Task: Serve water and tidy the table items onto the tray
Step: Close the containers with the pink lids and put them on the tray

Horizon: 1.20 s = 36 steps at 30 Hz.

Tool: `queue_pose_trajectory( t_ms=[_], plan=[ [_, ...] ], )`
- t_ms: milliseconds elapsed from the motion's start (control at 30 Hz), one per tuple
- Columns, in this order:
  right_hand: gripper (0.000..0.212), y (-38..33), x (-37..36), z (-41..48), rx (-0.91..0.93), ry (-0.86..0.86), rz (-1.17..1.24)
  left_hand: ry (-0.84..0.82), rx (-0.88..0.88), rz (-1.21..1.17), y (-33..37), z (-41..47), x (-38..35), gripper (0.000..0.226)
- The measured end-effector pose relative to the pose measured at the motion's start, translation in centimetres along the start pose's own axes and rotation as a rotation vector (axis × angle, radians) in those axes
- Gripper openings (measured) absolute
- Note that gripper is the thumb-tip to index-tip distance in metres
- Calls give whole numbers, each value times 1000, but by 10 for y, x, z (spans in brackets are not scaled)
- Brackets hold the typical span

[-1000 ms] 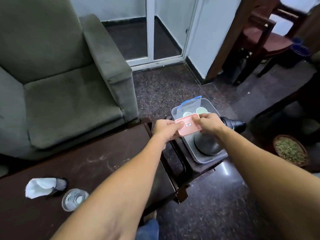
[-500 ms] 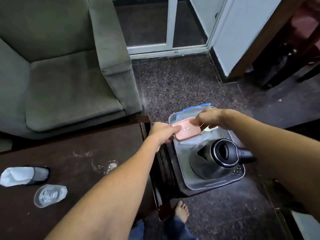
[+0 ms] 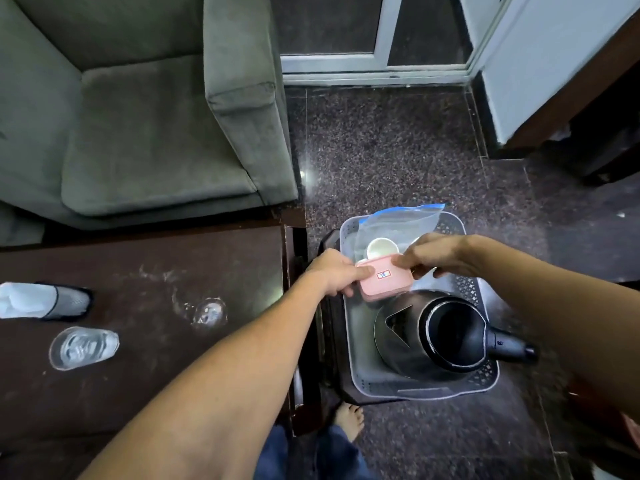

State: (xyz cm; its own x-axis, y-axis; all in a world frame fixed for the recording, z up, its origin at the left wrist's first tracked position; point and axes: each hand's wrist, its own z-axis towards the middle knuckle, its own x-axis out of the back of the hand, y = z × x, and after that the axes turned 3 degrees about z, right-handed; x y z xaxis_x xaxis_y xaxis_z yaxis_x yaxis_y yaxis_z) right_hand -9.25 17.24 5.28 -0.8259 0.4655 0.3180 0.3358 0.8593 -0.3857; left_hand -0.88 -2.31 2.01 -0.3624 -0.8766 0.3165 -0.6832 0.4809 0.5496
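Two hands hold a small pink box (image 3: 386, 279) between them over the grey tray (image 3: 485, 379). The left hand (image 3: 334, 271) has its grip closed on the box's left end, thumb on top and fingers curled beneath. The right hand (image 3: 440, 254) pinches the box's right end with thumb and fingertips. The box has a small label on its lid and hangs over the tray's left side, just beyond the black kettle (image 3: 433, 336). The kettle stands in the near half of the tray with its handle pointing right.

Farther back in the tray lie a clear zip bag (image 3: 398, 221) and a white cup (image 3: 381, 248), just behind the box. The tray sits on a dark stand just right of the brown table (image 3: 156, 358). At the table's left are a clear glass (image 3: 83, 348) and a dark holder with white tissue (image 3: 45, 299). Nearer the middle something clear glints (image 3: 207, 311); I cannot tell whether it is a glass or water. A green armchair (image 3: 138, 133) stands beyond the table.
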Motion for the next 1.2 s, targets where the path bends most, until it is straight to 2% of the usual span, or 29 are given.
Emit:
queue_pose_trajectory(
  t_ms=[167, 333, 500, 700, 967, 1033, 1133, 1200],
  plan=[
    [24, 9, -3, 23, 13, -47, -2, -13, -4, 147, 2, 8, 5, 37],
    [13, 13, -10, 38, 33, -53, -21, 36, -54, 527, 15, 12, 6, 38],
    [22, 5, -15, 39, 14, -62, -72, 43, -84, 725, 25, 20, 2, 39],
    [29, 2, -35, 45, -59, -9, -86, 127, -119, 843, 26, 25, -5, 42],
    [28, 7, -39, 48, -54, 54, -96, 187, -299, 1138, 25, 22, -7, 43],
    [29, 6, -40, 46, -58, 64, -110, 176, -344, 1234, 22, 18, -11, 48],
    [31, 5, -41, 43, -67, 81, -154, 133, -399, 1399, 16, 12, -16, 73],
    [31, 4, -41, 42, -69, 84, -167, 163, -431, 1466, 11, 11, -18, 79]
  ],
)
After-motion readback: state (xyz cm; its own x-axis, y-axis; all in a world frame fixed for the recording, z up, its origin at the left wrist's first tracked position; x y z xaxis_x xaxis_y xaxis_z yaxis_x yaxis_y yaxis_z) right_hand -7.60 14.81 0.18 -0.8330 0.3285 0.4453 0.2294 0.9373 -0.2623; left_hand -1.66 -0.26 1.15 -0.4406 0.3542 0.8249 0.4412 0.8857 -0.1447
